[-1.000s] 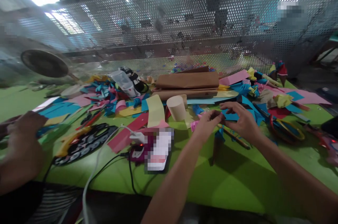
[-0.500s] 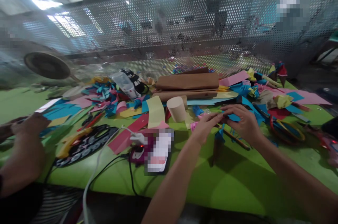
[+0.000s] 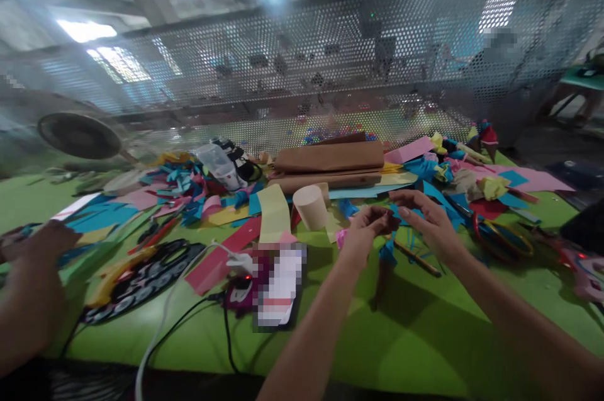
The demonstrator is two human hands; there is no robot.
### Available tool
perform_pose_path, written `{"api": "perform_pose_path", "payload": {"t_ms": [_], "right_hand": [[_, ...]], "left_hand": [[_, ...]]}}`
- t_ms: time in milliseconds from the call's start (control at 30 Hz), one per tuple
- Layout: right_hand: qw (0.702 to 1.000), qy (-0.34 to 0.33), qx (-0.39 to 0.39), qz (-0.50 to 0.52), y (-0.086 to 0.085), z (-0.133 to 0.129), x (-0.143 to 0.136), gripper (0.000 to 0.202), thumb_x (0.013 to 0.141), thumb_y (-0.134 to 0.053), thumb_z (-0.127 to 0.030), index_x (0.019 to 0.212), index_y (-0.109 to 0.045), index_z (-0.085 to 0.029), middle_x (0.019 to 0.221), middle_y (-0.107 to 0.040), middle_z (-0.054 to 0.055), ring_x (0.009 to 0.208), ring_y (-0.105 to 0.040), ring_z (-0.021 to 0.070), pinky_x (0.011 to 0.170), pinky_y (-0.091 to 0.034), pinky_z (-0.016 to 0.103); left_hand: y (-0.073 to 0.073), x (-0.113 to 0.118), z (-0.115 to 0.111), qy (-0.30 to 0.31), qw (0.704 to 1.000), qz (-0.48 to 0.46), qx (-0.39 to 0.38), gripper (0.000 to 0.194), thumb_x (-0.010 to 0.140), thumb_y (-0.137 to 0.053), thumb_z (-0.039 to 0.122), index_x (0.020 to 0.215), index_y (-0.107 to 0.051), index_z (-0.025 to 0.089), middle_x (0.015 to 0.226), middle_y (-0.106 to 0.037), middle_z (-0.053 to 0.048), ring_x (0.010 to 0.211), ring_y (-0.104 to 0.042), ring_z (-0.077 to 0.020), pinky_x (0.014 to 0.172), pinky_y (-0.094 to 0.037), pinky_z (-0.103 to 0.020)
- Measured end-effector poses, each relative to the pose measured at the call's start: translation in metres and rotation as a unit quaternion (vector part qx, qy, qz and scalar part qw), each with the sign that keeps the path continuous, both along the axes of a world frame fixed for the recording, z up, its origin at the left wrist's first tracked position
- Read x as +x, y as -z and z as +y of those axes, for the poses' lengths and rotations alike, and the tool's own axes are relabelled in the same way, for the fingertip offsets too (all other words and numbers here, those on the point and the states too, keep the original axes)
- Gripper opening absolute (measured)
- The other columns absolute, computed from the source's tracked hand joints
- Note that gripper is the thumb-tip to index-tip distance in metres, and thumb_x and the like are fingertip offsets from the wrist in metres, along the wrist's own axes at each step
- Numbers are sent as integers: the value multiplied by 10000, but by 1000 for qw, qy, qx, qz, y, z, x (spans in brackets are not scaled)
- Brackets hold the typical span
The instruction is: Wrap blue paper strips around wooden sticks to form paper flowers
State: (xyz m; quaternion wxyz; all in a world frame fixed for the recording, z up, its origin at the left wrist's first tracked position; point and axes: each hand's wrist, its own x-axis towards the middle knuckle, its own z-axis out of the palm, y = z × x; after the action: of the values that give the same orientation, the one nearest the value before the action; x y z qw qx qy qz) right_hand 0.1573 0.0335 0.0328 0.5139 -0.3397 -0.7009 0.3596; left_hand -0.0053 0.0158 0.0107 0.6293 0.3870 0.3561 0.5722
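Note:
My left hand [image 3: 365, 231] is closed in a pinch, with a small dark reddish bit showing at its fingertips; what it is I cannot make out. Just right of it, my right hand [image 3: 422, 218] has its fingers spread and slightly bent, near the left fingertips, and nothing shows in it. Below the two hands is a brown paper cone with a blue paper top [image 3: 387, 251]. A thin brown stick [image 3: 418, 258] lies under my right hand. Left of my left hand are a pink crumpled piece [image 3: 341, 238] and a cream paper roll [image 3: 310, 206].
Folded brown paper [image 3: 330, 158] lies at the back before a perforated metal screen. A phone [image 3: 282, 284], a purple power socket [image 3: 240, 294] and cables are at front left. Another person's hand [image 3: 42, 243] is at far left. Scissors [image 3: 503, 237] and a pink glue gun [image 3: 585, 275] are right.
My hands have drawn apart; the right hand's fingers have opened away from the left fingertips. The view has tilted slightly upward, so things on the table appear lower and shifted left.

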Motion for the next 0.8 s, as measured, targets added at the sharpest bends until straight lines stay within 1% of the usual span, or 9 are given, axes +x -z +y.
{"api": "perform_pose_path", "payload": {"t_ms": [133,267,333,400,500,600,667,700,800], "right_hand": [[998,10,30,61,-7,-4,3,241,980,-565,-418,1098,-715,-270,1227,-674,51,1205,-587,254,1044,-432,388],[992,19,19,125,-10,-5,6,257,1005,-530,-389,1037,-758,-272,1161,-718,45,1148,-626,252,992,-467,385],[988,28,12,154,-9,-4,7,263,1009,-527,-382,1035,-765,-273,1119,-734,43,1106,-645,251,948,-492,384],[986,44,14,158,-7,-2,7,268,1010,-524,-396,1088,-754,-283,1134,-734,42,1101,-648,252,940,-500,391],[989,89,59,104,-4,2,10,323,1023,-478,-435,1225,-699,-312,1259,-692,43,1195,-608,260,1030,-461,435],[978,144,151,-27,-8,4,16,422,1036,-398,-484,1386,-588,-345,1431,-590,45,1344,-501,290,1134,-355,514],[962,161,194,-105,-13,0,17,492,1037,-335,-526,1475,-492,-366,1540,-487,35,1433,-402,315,1174,-283,556],[956,162,209,-131,-15,-5,16,522,1032,-313,-551,1507,-445,-378,1587,-426,22,1470,-347,327,1192,-245,571],[944,126,238,-192,-19,-25,5,601,1015,-295,-604,1576,-310,-389,1673,-262,-14,1538,-203,347,1239,-99,592]], "left_hand": [[1,18,-8,26,998,-62,-16,183,716,-723,166,899,-732,152,826,-716,-51,734,-662,-147,748,-521,-280],[2,29,-9,16,994,-105,-33,188,656,-666,108,818,-759,128,801,-699,-55,699,-617,-132,719,-542,-273],[-1,32,-8,6,992,-116,-51,188,650,-640,109,791,-762,127,802,-696,-56,698,-598,-130,712,-551,-273],[-6,38,-11,11,991,-123,-59,180,711,-625,163,812,-771,130,812,-707,-64,722,-603,-143,766,-563,-297],[-17,55,-24,38,993,-110,-33,268,872,-589,329,919,-780,146,972,-757,-100,938,-666,-216,985,-523,-385],[-30,74,-43,89,991,-96,-27,430,946,-534,520,1154,-743,208,1277,-708,-87,1319,-551,-272,1201,-334,-434],[-41,80,-50,114,986,-115,-27,503,949,-496,592,1268,-690,254,1433,-615,-52,1474,-390,-241,1259,-226,-389],[-47,81,-51,125,982,-137,-14,539,950,-471,614,1318,-657,267,1481,-573,-43,1500,-349,-234,1262,-218,-383],[-61,75,-43,122,971,-206,-7,646,931,-416,679,1415,-572,280,1530,-519,-44,1501,-352,-254,1250,-265,-402]]}}
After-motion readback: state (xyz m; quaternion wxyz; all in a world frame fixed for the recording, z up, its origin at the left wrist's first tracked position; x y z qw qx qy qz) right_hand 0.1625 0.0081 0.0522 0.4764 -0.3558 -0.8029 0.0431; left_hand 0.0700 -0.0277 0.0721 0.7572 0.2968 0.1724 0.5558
